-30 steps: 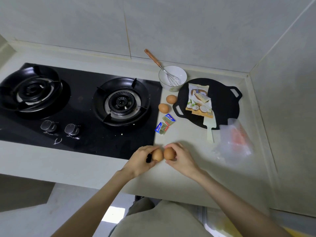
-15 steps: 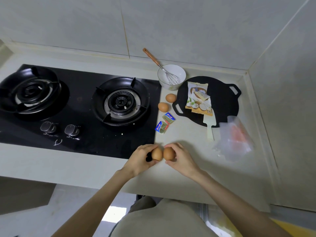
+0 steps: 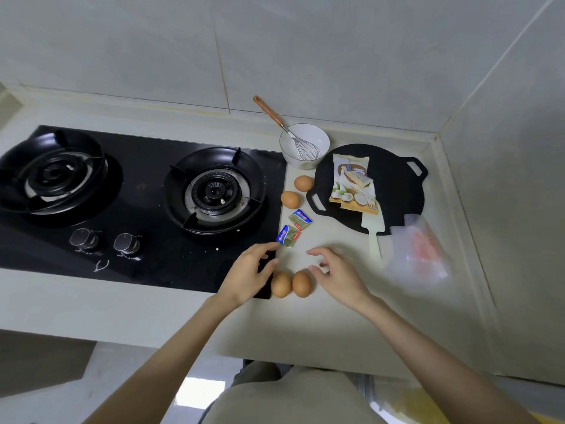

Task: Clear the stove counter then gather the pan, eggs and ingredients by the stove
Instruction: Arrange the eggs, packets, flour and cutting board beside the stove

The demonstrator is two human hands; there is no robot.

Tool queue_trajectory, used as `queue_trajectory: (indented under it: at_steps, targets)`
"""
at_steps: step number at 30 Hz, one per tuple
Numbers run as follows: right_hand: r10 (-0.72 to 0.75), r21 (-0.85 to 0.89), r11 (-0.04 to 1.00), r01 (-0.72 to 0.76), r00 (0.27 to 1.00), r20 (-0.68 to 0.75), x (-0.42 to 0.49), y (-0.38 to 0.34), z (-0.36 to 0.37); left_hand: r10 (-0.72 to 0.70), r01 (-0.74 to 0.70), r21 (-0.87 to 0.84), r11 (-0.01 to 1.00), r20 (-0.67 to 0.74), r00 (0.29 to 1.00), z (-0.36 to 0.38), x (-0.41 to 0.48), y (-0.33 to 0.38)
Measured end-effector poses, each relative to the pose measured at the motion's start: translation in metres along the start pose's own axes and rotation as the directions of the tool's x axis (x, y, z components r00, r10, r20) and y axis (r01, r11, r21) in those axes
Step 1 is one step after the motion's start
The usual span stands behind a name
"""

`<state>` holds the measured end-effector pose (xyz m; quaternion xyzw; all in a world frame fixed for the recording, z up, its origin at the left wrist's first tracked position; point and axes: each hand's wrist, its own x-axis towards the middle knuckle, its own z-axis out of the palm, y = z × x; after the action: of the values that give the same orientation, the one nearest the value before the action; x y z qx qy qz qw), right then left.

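Two brown eggs [image 3: 291, 284] lie side by side on the pale counter [image 3: 336, 316] by the stove's front right corner. My left hand [image 3: 249, 272] is open just left of them, and my right hand [image 3: 334, 272] is open just right of them; neither holds anything. Two more eggs [image 3: 296, 191] rest farther back beside the flat black pan [image 3: 397, 185]. On the pan lie a coconut snack packet [image 3: 353, 186] and a pale spatula [image 3: 373, 234]. Two small blue-green sachets [image 3: 294, 228] sit between the egg pairs.
The black two-burner gas stove [image 3: 137, 203] fills the left, with knobs near its front. A white bowl with a whisk [image 3: 304, 145] stands by the back wall. A clear plastic bag [image 3: 420, 249] lies right of the pan. Tiled walls close the back and right.
Both hands have let go of the two front eggs and lifted slightly away with fingers spread. The eggs now rest alone on the counter.
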<state>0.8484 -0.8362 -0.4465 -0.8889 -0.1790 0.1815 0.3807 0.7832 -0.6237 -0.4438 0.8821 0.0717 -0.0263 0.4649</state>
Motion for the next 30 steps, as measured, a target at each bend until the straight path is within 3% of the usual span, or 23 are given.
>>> queue_trajectory:
  at_steps: [8,14,19,25,30]
  targets:
    - [0.081,-0.070,0.994,-0.087,0.994,-0.079,0.064,-0.012,-0.018,-0.098,0.088,0.156,0.984,0.055,0.994,0.010,0.051,0.007]
    - [-0.059,-0.427,0.899,0.098,0.993,0.105,0.100,-0.014,-0.018,-0.109,0.050,0.366,0.929,0.144,0.984,0.012,0.075,0.010]
    - [-0.047,-0.606,0.777,0.171,0.975,0.216,0.112,-0.014,-0.016,-0.094,0.005,0.442,0.897,0.180,0.979,0.012,0.080,0.010]
    - [-0.045,-0.684,0.701,0.201,0.970,0.239,0.117,-0.017,-0.015,-0.095,0.007,0.468,0.883,0.164,0.982,0.012,0.078,0.007]
    - [-0.036,-0.670,0.719,0.185,0.973,0.229,0.116,-0.019,-0.016,-0.102,0.011,0.510,0.860,0.151,0.983,0.016,0.079,0.011]
